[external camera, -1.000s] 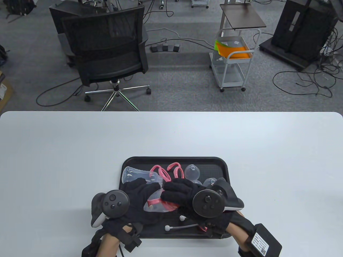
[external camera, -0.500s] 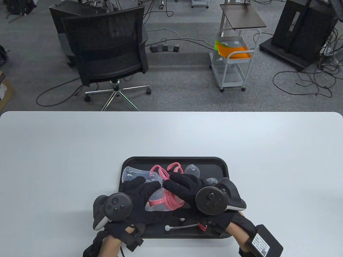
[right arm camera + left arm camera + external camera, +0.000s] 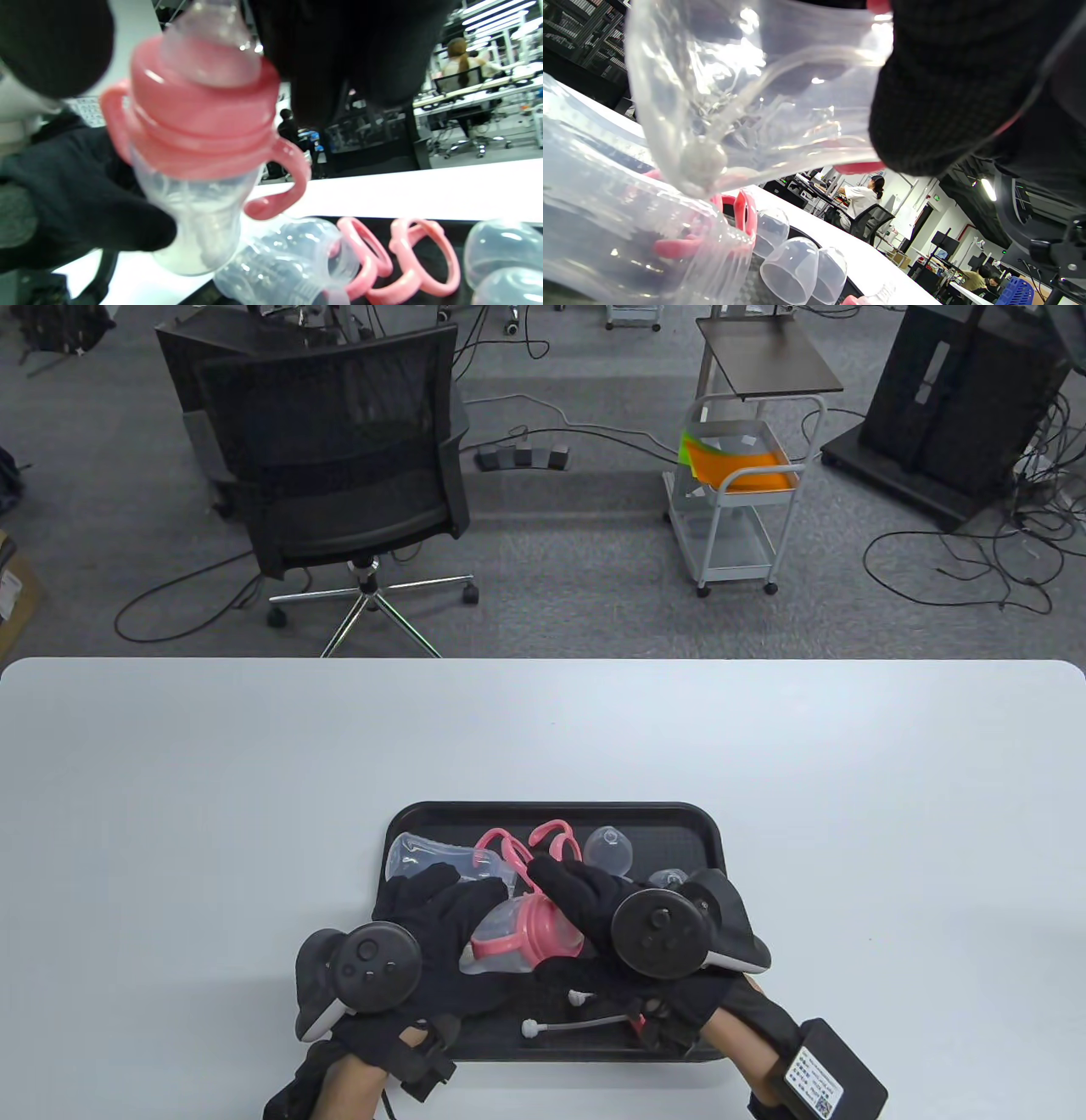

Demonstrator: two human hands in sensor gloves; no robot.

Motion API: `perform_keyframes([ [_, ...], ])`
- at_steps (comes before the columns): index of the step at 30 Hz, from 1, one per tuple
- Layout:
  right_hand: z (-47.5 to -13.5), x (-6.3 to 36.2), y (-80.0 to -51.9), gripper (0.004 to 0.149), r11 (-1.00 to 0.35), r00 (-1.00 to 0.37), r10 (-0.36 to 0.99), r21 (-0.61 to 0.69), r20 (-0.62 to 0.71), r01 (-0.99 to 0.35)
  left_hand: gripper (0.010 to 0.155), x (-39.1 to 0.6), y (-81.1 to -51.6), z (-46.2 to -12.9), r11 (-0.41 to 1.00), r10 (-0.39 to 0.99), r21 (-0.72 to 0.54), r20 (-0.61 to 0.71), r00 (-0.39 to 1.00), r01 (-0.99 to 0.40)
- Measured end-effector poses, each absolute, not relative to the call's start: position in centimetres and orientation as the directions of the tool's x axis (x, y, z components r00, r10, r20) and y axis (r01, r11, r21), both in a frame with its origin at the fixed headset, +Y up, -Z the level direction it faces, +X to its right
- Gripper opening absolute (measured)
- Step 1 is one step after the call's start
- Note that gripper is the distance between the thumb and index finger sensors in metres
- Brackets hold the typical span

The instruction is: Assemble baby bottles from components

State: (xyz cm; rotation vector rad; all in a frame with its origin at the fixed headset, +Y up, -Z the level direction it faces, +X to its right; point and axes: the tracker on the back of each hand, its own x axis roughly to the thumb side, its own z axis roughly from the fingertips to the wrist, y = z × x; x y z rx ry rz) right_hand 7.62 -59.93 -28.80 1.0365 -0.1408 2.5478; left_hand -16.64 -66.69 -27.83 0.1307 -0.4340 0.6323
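Two Hands Seating the Collar on One Bottle

One worktop [image 3: 170,780] carries one tray [image 3: 704,823]. Since a second ago the right hand [image 3: 585,899] has uncovered the pink collar [image 3: 543,929], now seated with its teat on the bottle [image 3: 496,942]; judged nearly assembled. Left hand [image 3: 445,912] grips the bottle above the tray; right hand curls on the collar. Remaining: one bottle body [image 3: 424,857], two handle rings [image 3: 530,848], three visible caps [image 3: 608,848], one straw [image 3: 577,1025].
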Motion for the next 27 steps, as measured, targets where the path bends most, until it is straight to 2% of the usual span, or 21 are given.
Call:
perform_keyframes([
  [4,-28.3,7.2,-59.8,0.087,-0.943,-0.635,0.257,0.045,0.729,-0.329,0.1,-16.8,-66.7,-27.8,0.793,0.552,-0.005,0.43,0.715,-0.609],
  [12,-28.4,7.2,-59.7,0.084,-0.932,-0.667,0.258,-0.002,0.699,-0.362,0.1,-16.6,-66.6,-27.7,0.806,0.53,0.013,0.43,0.731,-0.592],
  [18,-28.5,7.1,-59.9,0.083,-0.917,-0.679,0.269,-0.033,0.682,-0.397,0.101,-16.0,-66.5,-27.3,0.847,0.457,0.069,0.411,0.789,-0.527],
  [21,-28.9,7.4,-60.0,0.084,-0.912,-0.676,0.308,0.007,0.67,-0.409,0.101,-16.0,-66.3,-27.1,0.85,0.433,0.11,0.409,0.803,-0.515],
  [25,-29.8,10.2,-58.7,0.089,-0.802,-0.615,0.482,0.032,0.624,-0.596,0.101,-17.1,-65.9,-27.0,0.82,0.471,0.161,0.355,0.808,-0.549],
  [27,-30.9,11.9,-58.3,0.085,-0.794,-0.649,0.489,-0.01,0.583,-0.608,0.1,-17.8,-65.8,-27.1,0.792,0.514,0.169,0.335,0.79,-0.587],
])
